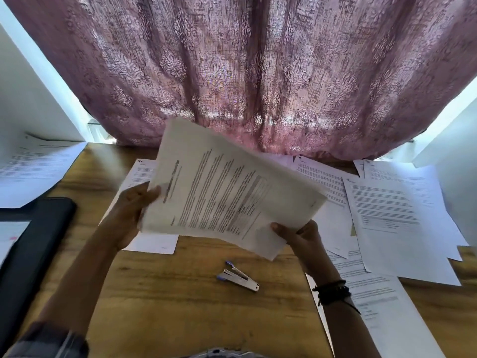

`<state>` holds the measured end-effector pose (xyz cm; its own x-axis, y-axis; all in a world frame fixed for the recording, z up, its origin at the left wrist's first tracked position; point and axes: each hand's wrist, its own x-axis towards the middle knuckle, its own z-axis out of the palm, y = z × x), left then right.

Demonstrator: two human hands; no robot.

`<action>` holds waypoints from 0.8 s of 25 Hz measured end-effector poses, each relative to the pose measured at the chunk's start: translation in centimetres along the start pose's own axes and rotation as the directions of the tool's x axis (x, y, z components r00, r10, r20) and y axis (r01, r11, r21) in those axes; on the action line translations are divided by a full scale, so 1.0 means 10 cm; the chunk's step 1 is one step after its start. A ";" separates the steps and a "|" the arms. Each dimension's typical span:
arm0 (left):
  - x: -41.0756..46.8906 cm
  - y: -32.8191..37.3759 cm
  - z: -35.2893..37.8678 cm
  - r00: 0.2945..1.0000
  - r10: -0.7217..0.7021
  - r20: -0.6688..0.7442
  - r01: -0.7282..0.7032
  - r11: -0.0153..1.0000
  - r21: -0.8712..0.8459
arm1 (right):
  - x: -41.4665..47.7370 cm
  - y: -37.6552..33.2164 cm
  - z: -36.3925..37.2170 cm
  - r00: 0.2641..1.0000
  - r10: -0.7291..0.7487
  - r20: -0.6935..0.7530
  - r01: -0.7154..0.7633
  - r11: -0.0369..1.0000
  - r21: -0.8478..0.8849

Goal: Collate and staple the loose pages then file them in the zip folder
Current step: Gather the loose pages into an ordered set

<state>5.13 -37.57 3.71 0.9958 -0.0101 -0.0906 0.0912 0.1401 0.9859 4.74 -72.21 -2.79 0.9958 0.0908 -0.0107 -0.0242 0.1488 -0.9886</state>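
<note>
The stack of pages [227, 192] is held tilted above the table [180, 306], left fingers [152, 192] curled round its left edge, right fingers [280, 228] pinching the near corner. Tap the edges square first, I'd say; the stapler [238, 277] lies below and between both sets of fingers, the zip folder [33, 244] well left of the left fingers

The print on the held stack of pages [227, 192] is too blurred to read. It hides the fingers of the left hand [134, 202] and right hand [302, 236], and most of a sheet [154, 242] lying beneath. The black folder [33, 244] runs off the left edge.
</note>
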 end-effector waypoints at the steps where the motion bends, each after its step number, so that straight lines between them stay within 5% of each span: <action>1: 0.01 -0.02 0.02 1.000 0.021 -0.022 -0.019 0.994 0.108 | 0.03 -0.03 -0.01 1.000 -0.030 -0.004 0.029 0.997 -0.067; 6: 0.10 -0.21 0.42 0.982 0.159 -0.101 -0.132 0.965 0.228 | 0.18 -0.17 -0.15 0.993 -0.065 -0.102 0.029 0.947 -0.319; 13: 0.21 -0.65 0.73 0.982 0.118 -0.147 -0.068 0.949 0.308 | 0.18 0.06 -0.32 0.991 -0.018 -0.131 -0.040 0.904 -0.425; 17: 0.33 -0.38 0.84 0.980 0.170 -0.100 -0.137 0.952 0.274 | 0.25 -0.30 -0.56 0.989 -0.035 -0.141 -0.011 0.951 -0.310; 20: 0.42 -0.21 0.87 1.000 0.002 -0.008 -0.001 0.997 0.083 | 0.25 -0.58 -0.78 0.995 0.041 -0.094 -0.051 0.993 -0.106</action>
<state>9.12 -46.56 2.48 0.9959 -0.0021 -0.0902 0.0902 0.0576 0.9943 8.06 -80.48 1.77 0.9978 0.0036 -0.0657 -0.0658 0.0384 -0.9971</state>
